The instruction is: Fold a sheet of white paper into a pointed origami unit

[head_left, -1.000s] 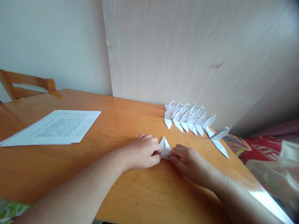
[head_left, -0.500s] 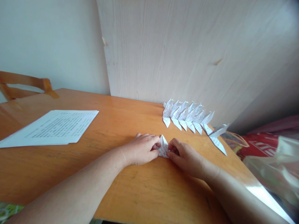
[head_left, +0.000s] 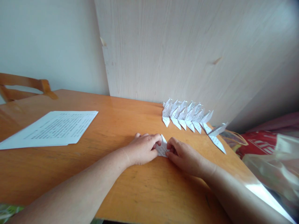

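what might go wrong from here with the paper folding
The left hand and right hand both have fingers on the small folded paper; an uneven pull could skew a crease or tear it.

The end piece lies near the right edge of the table, so a sideways bump might knock it off.

The other folded pieces stand close together; nudging one could disturb its neighbours.

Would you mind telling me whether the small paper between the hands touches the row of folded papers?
Apart: the head view shows a strip of wooden tabletop between the upper tip of the small paper and the row of folded papers.
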`<state>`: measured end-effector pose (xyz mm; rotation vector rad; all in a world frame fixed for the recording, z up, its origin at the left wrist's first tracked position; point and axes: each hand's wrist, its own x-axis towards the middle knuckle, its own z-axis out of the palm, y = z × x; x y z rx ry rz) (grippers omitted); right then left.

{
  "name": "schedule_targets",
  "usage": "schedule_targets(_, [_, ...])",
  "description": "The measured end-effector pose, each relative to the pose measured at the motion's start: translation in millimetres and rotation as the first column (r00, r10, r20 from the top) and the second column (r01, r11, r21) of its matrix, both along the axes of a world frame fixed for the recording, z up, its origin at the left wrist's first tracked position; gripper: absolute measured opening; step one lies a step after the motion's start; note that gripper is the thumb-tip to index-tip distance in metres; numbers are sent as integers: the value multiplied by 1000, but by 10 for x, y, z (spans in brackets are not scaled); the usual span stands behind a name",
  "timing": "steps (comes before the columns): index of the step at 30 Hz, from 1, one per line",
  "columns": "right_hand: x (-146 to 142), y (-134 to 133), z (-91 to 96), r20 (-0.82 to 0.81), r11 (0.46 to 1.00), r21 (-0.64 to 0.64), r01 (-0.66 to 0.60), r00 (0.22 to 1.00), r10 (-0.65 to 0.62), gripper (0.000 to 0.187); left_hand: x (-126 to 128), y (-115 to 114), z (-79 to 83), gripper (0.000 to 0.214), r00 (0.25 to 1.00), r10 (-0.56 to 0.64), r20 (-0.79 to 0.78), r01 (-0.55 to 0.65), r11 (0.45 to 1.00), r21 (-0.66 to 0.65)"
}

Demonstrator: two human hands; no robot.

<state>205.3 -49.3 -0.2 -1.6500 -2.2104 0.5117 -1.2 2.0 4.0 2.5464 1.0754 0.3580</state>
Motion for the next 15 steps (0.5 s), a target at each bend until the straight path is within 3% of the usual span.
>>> schedule_targets(8, [27,-10,-5,1,991,31,-133,991,133,13,-27,26,-2,23,995,-78,-60,77,997,-5])
schedule_targets(15, [13,16,-13,-47,992,12,-127,991,127,11,-19,68,3,25,995,-81,-66,79,996,-35])
